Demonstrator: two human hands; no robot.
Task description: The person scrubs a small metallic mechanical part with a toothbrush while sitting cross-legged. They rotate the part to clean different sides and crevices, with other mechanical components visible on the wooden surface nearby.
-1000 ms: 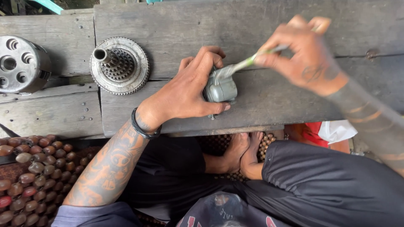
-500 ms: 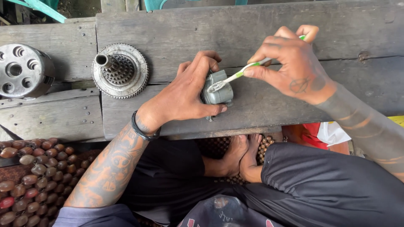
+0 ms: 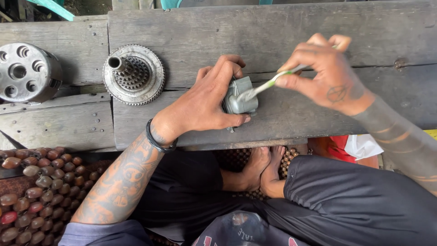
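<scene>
My left hand grips a small grey metal part and holds it down on the weathered wooden bench. My right hand pinches a green and white brush whose bristle end rests on top of the metal part. The brush handle runs up to the right into my fingers. A black band sits on my left wrist.
A round toothed gear plate with a hollow shaft lies left of the part. A round metal drum with several holes sits at the far left. A beaded seat mat covers the lower left; my crossed legs and bare feet are below the bench.
My right hand has swung the brush back and forth over the metal part, now reaching from further right. The left hand keeps its grip on the part in the same spot.
</scene>
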